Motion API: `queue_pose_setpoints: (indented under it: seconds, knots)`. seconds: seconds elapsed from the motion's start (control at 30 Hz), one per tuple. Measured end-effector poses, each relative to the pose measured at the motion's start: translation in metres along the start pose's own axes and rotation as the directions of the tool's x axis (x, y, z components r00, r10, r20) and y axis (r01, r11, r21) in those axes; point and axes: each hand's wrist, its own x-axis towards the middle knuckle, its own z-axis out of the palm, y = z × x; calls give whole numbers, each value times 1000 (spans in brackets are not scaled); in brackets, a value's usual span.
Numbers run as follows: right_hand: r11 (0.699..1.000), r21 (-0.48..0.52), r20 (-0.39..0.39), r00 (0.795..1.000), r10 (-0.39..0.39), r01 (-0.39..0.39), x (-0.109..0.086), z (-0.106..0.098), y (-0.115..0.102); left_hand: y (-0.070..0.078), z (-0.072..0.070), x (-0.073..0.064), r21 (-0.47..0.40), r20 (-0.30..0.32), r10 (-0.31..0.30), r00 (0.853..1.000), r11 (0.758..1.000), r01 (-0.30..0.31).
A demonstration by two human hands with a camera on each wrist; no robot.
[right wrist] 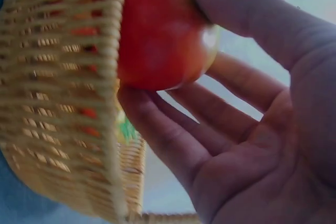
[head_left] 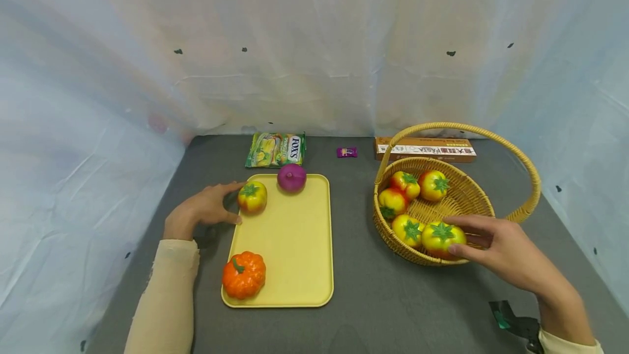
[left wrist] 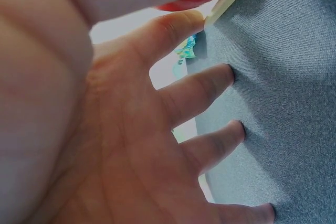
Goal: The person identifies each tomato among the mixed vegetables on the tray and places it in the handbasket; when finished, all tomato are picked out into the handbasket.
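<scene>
In the head view my right hand [head_left: 508,247] pinches a red-yellow tomato [head_left: 439,238] with a green leafy top, thumb on one side and fingers on the other, at the near rim of the wicker basket [head_left: 479,195]. The right wrist view shows this tomato's red underside [right wrist: 163,35] beside the rim. Several similar tomatoes [head_left: 433,185] lie in the basket. My left hand [head_left: 208,206] rests at the left edge of the yellow tray [head_left: 295,245], fingers spread and thumb apart, beside another tomato [head_left: 253,197]. In the left wrist view its fingertips touch the grey cloth [left wrist: 294,77].
On the tray lie an orange pumpkin [head_left: 244,275] at the near left corner and a purple onion [head_left: 292,178] at the far edge. Behind stand a green snack packet [head_left: 276,149], a small purple packet [head_left: 346,152] and a pasta box [head_left: 425,149]. The basket's handle [head_left: 528,171] arches on the right.
</scene>
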Motion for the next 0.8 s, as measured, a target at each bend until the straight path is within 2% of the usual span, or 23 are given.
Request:
queue_pose_setpoints:
  seconds: [0.17,0.37,0.53,0.67,0.8]
  knots:
    - [997,68,-3,1000,-22,22,7,11,-2,0,0,-1,4,-1,1,1000,1000,-1]
    - [998,62,-8,1000,12,-11,6,11,2,-1,0,0,7,0,3,1000,1000,-3]
    - [991,136,4,1000,-2,2,9,21,3,-1,-2,1,11,2,-3,1000,1000,3]
    - [990,141,-38,999,-24,29,14,31,-1,-2,-2,0,9,2,-5,1000,1000,5]
    - [991,134,-31,999,-10,14,13,30,0,-1,-1,-1,2,5,-5,1000,1000,5]
